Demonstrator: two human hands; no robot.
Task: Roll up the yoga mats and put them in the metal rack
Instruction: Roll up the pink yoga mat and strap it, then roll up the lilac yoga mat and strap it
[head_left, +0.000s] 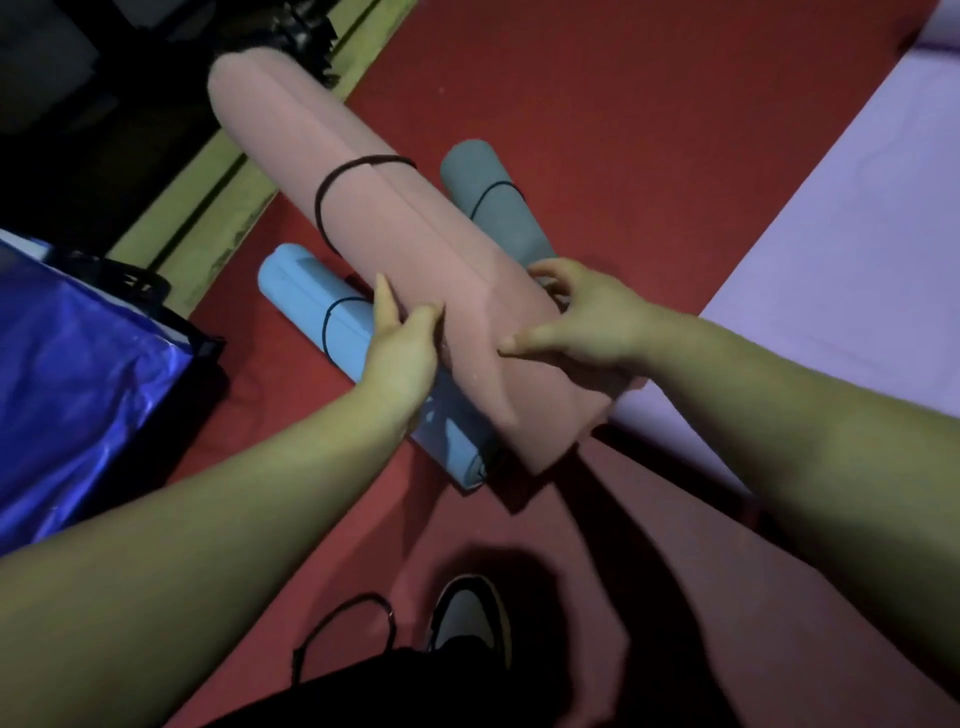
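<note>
Open red floor (597, 104) lies ahead and right of you; a lilac mat (852, 270) lies flat along the right edge, and a blue bag (67, 374) sits on the left. The pink roll (374, 208) runs from near right to far left, banded by a black strap (332, 182). Your left hand (405, 348) and right hand (582, 322) both grip its near end. It lies over a blue roll (322, 306) and beside a grey roll (493, 202), both strapped.

- Red floor (597, 130) fills the frame's centre, dimly lit.
- Yellow-green strip (208, 208) runs diagonally at upper left.
- Shiny blue bag (78, 374) at left edge.
</note>
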